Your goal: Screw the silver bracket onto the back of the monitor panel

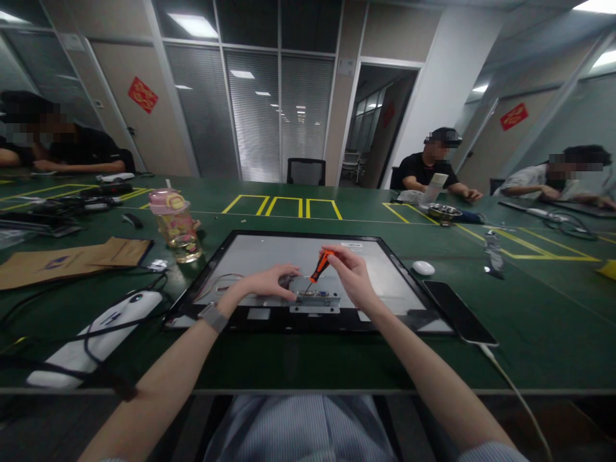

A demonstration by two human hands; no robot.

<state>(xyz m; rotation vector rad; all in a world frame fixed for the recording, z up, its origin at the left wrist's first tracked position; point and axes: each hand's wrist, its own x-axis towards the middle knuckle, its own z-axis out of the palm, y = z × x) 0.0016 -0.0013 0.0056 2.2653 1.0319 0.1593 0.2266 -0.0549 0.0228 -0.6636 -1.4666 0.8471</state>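
Observation:
A flat monitor panel [385, 269] lies face down on the green table, its grey metal back up and a black frame around it. My right hand [353, 273] is closed around an orange-handled screwdriver [320, 266], whose tip points down at a metal connector bracket [315, 300] near the panel's front edge. My left hand [269, 282] rests on the panel just left of the bracket, fingers curled over a small dark part that I cannot make out. A watch sits on my left wrist. Thin wires run across the panel's left side.
A pink-lidded bottle [176, 224], brown cardboard [72, 256] and a white device with cables [96, 337] lie to the left. A phone on a cable [457, 311], a white mouse [423, 267] and a tool [493, 253] lie to the right. Three other people sit at the table's far sides.

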